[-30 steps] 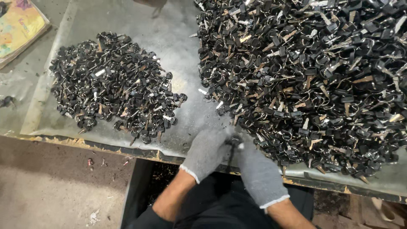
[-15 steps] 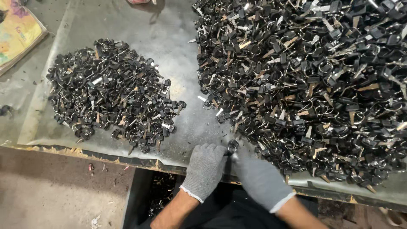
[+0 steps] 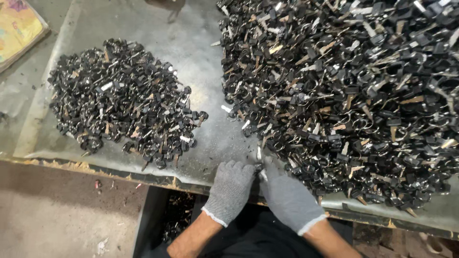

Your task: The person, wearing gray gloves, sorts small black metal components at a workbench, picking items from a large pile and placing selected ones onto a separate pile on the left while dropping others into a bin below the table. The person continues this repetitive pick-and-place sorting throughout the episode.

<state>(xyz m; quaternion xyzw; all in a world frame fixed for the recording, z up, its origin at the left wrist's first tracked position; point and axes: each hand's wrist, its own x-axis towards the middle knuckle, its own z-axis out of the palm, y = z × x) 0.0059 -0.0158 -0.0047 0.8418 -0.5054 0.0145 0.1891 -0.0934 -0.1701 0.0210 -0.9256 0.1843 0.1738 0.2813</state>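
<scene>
- Two heaps of small black-and-metal parts lie on the tabletop (image 3: 201, 57), which wears a grey, scuffed plastic sheet over a chipped wooden edge.
- At far left I see a colourful flat board (image 3: 19, 24), cut off by the frame.
- Next comes the smaller heap (image 3: 124, 102): glossy black plastic pieces tangled with thin brown and silvery metal strips, roughly round in outline.
- My left hand (image 3: 230, 190) wears a grey knit glove with a white cuff; its fingers are curled in, meeting the right hand at the tabletop's near edge.
- Between the gloved fingertips sits a small dark part (image 3: 259, 168), pinched from both sides; its shape is too tiny for me to make out.
- My right hand (image 3: 288, 198), gloved the same, is closed on that part too, just beside the big heap's near fringe.
- The larger heap (image 3: 349, 86) sprawls rightward and runs out of frame.
- Below the tabletop, dark clothing and bare floor (image 3: 62, 215) show.
</scene>
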